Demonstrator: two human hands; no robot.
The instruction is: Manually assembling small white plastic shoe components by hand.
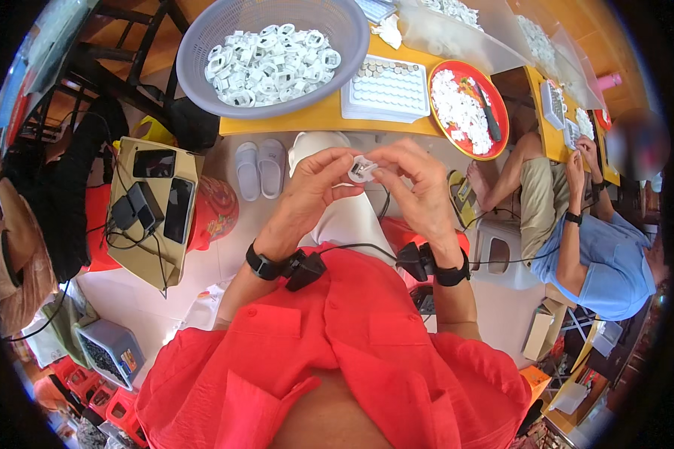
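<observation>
Over my lap, both hands meet at a small round white plastic part point(362, 168) with a dark spot in its middle. My left hand point(316, 178) pinches its left edge between thumb and fingers. From the other side, my right hand point(415, 179) closes thumb and fingertips on it. Beyond them on the yellow table point(277, 126) stands a grey-purple plastic basket point(195, 75) heaped with similar white parts. To its right lies a white tray point(386, 112) with rows of round hollows, several at the far side filled with small round pieces.
A red plate point(499, 105) holds small white pieces and a black-handled tool point(490, 120). On the left, a cardboard box point(138, 258) carries phones and cables. Grey slippers point(272, 168) lie under the table. At right a person in blue point(606, 254) works at another table.
</observation>
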